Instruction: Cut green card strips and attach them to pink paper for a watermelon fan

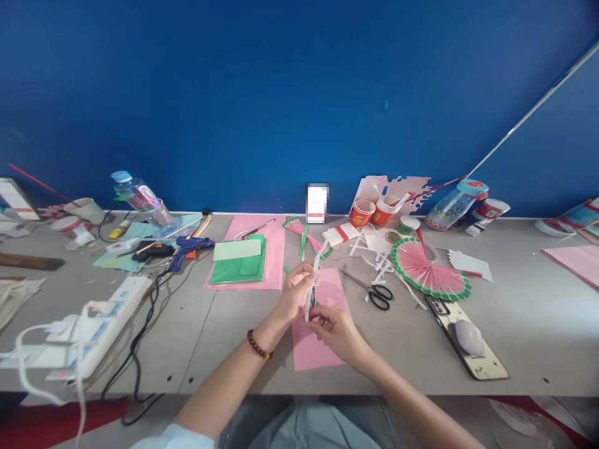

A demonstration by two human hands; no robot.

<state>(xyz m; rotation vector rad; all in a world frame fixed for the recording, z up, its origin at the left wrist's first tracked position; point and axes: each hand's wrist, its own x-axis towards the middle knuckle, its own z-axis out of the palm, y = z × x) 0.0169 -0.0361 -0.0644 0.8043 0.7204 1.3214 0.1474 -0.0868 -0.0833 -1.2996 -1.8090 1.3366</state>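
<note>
My left hand closes its fingers around a narrow white tape roll, seen nearly edge-on. A pale strip runs upward from it past the fingertips. At the roll's lower end, the thumb and fingers of my right hand pinch together on it. Below both hands lies a pink sheet of paper. Black-handled scissors rest on the table to the right, beside white paper scraps.
A pink and green paper fan and a phone with a white mouse-like object lie right. Green paper packs, a blue glue gun and a white power strip lie left. Red paper cups stand near the blue wall.
</note>
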